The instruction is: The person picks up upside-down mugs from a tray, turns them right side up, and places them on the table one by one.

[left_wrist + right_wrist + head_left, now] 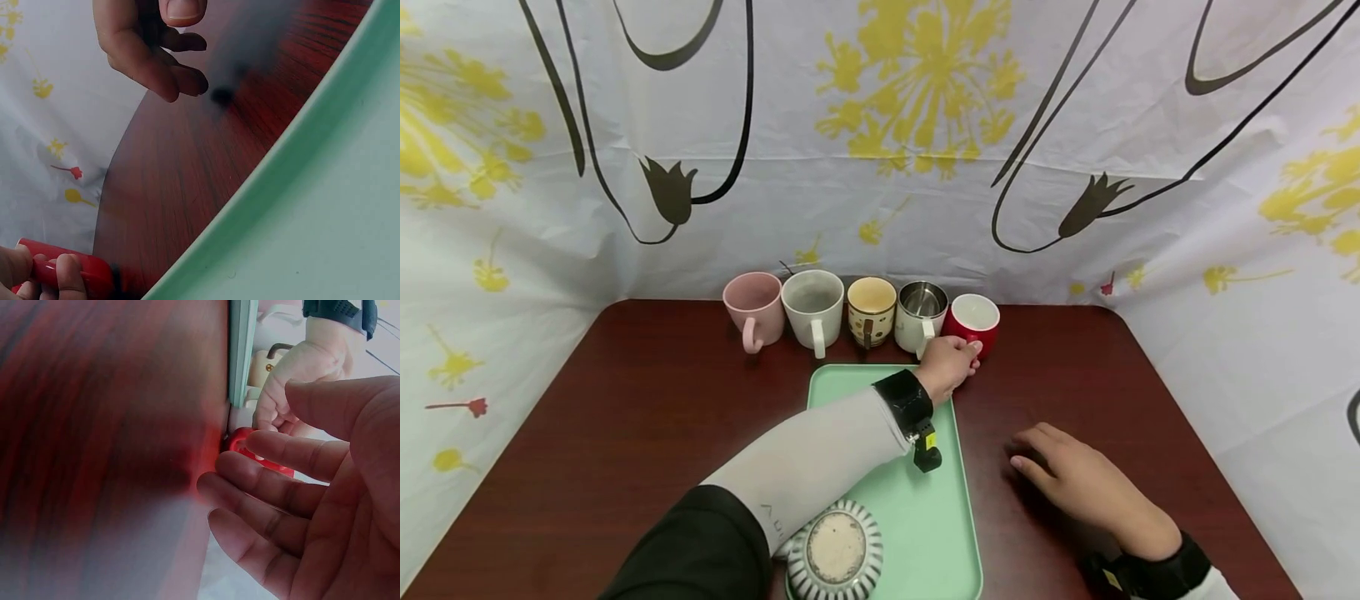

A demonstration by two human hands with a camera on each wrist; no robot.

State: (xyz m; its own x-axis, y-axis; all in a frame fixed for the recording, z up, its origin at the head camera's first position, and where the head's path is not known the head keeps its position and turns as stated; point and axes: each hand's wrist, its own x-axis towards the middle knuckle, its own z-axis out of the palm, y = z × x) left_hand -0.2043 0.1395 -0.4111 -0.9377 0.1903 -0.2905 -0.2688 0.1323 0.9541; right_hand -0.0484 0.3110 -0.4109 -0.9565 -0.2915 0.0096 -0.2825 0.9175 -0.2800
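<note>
Your left hand (951, 364) is the one at the red mug (973, 323): it reaches across the green tray (925, 517) to the far right end of the mug row, w/ fingers curled round the mug's near side. The left wrist view confirms fingertips wrapped on the red rim (65, 270).

The mug stands upright, mouth up, at the back edge of the bench (625, 417), just beside the steel-lined white mug (921, 317) on its left and just past the tray's far right corner. So it's straight ahead of your left hand, and far-left of your right.

Your right hand (1078, 479) rests palm-down on the bench right of the tray, well apart from the mug, fingers relaxed, holding nothing.

Also there: pink mug (754, 309), white mug (813, 309), spotted mug (872, 310), and a striped bowl (835, 550) at the tray's near end.
</note>
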